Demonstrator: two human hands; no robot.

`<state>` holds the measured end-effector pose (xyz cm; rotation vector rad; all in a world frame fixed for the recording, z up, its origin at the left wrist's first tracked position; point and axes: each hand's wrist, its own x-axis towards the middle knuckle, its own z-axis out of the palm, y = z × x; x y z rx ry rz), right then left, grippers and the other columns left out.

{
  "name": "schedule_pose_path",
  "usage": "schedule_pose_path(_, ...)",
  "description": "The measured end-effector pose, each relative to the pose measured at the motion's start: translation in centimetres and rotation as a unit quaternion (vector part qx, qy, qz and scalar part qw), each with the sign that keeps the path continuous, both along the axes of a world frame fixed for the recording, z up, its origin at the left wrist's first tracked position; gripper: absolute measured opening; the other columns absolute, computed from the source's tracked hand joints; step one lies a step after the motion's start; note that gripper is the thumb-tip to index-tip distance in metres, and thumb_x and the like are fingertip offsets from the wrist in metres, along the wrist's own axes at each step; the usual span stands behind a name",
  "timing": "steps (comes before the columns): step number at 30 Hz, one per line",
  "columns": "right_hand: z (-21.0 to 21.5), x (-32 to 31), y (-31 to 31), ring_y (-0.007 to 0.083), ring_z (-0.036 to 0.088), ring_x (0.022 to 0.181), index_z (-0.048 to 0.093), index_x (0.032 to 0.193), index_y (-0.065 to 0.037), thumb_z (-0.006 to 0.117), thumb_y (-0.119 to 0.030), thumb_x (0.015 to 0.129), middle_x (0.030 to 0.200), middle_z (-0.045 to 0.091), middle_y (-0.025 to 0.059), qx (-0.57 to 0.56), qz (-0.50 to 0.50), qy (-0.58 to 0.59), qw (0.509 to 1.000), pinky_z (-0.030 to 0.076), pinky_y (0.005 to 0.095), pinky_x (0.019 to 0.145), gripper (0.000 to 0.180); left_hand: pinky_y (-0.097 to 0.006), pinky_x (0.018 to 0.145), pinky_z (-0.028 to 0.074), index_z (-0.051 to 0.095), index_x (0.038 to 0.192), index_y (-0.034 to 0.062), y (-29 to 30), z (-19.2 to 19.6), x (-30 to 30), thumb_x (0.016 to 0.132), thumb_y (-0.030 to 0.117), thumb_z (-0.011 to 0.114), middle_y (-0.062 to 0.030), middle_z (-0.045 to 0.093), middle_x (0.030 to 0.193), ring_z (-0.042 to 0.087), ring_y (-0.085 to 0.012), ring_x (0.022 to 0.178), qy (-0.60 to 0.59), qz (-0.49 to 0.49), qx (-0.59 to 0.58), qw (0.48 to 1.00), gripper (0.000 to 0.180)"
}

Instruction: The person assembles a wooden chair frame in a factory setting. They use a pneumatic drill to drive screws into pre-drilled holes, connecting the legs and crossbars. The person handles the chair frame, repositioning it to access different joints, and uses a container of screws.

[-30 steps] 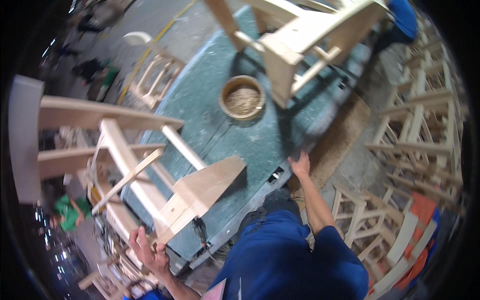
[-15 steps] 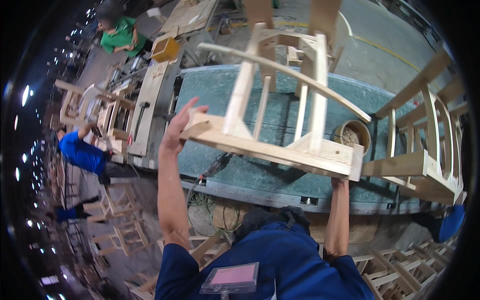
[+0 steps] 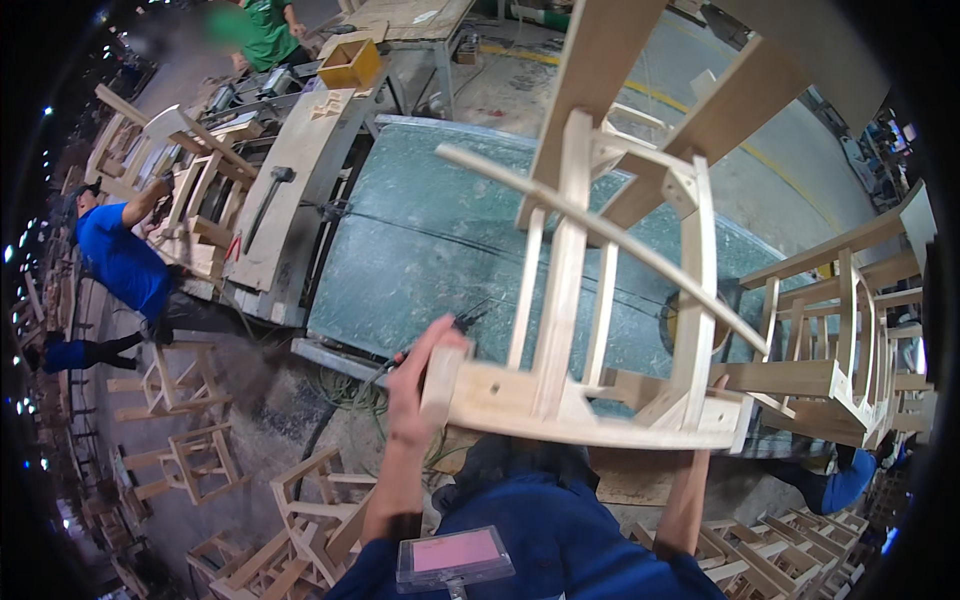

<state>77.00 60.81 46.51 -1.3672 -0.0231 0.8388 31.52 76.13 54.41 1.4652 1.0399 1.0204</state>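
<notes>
Though unfinished, pale wooden chair frame, slatted, between both hands.

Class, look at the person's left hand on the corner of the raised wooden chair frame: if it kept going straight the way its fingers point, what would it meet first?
Probably the green worktable. The left hand points up and away past the chair frame corner; the tabletop lies beyond, though depth is unclear.

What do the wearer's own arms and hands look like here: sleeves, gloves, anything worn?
Both forearms are bare, and the left hand shows no glove. The right hand is mostly hidden behind the pale wooden chair frame, so a glove there cannot be ruled out. The blue shirt has short sleeves ending near the elbows. A clear badge holder with a pink card hangs on the chest. No watch or wristband shows.
</notes>
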Motion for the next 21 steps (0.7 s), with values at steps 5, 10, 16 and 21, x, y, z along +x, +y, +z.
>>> schedule_pose_path(5, 0.8, 1.5, -2.7, 0.0215, 0.059, 0.109, 0.059, 0.122, -0.002, 0.048, -0.058, 0.100, 0.119, 0.061, 0.0080, 0.051, 0.021, -0.015, 0.998, 0.048, 0.0390, 0.094, 0.061, -0.044, 0.111, 0.036, 0.041, 0.144, -0.0088, 3.7, -10.2, -6.5, 0.099, 0.060, 0.042, -0.0212, 0.055, 0.136, 0.053, -0.0309, 0.124, -0.207, 0.158, -0.186, 0.948, 0.082)
schedule_pose_path(10, 15.7, -0.3, 5.8, 0.0225, 0.057, 0.119, 0.058, 0.129, -0.002, 0.057, -0.028, 0.100, 0.132, 0.057, 0.0115, -0.046, 0.061, -0.576, 0.814, 0.047, 0.0391, 0.099, 0.040, -0.057, 0.115, 0.027, 0.037, 0.153, 0.0110, 6.4, -22.3, -8.4, 0.078, 0.049, 0.076, -0.0303, 0.038, 0.150, 0.034, -0.0472, 0.141, 0.450, 0.134, -0.148, 0.870, 0.093)
schedule_pose_path(16, 21.7, -10.6, 17.1, 0.0362, 0.050, 0.129, 0.044, 0.146, -0.008, 0.072, -0.024, 0.087, 0.141, 0.053, 0.0177, -0.147, 0.473, -0.716, 0.492, 0.036, 0.0458, 0.110, 0.067, -0.071, 0.101, 0.030, 0.057, 0.118, 0.0105, 5.8, -26.7, -4.5, 0.067, 0.043, 0.084, -0.0195, 0.055, 0.127, 0.049, -0.0394, 0.124, 0.548, 0.128, -0.208, 0.800, 0.066)
schedule_pose_path(21, 18.2, -9.2, 21.4, 0.0372, 0.064, 0.091, 0.061, 0.127, -0.005, 0.064, -0.017, 0.091, 0.117, 0.061, 0.0203, -0.144, 0.456, -0.731, 0.487, 0.053, 0.0473, 0.078, 0.038, -0.050, 0.081, 0.054, 0.058, 0.106, 0.0080, 5.7, -28.1, -7.8, 0.067, 0.030, 0.082, -0.0214, 0.065, 0.105, 0.065, -0.0414, 0.099, 0.545, -0.010, -0.140, 0.827, 0.050)
